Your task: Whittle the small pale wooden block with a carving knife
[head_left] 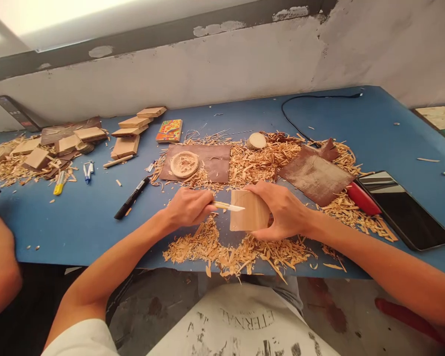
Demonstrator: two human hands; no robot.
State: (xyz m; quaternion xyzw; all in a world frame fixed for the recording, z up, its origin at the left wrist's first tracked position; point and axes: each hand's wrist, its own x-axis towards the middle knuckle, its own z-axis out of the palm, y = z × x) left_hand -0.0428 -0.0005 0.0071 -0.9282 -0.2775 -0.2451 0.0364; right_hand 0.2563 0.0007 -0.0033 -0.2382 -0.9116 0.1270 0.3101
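My left hand (193, 206) is closed around the handle of a craft knife (230, 206), whose pale blade points right across the face of a wooden block (250, 217). My right hand (284, 210) grips that block by its right side, thumb and fingers at opposite edges. Whether the blade touches the wood I cannot tell. Below both hands, curled wood shavings (211, 247) lie along the table's front edge. Just beyond them, a round carved wooden dish (184, 164) with shavings in it rests on brown sandpaper (218, 160).
On the blue table (96, 212) lie a black marker (132, 198), a yellow cutter (59, 183), stacked wooden blocks (135, 123), a round wood piece (257, 141), worn sandpaper (317, 173) and a phone (406, 210). Another person's arm (0, 257) reaches in at left.
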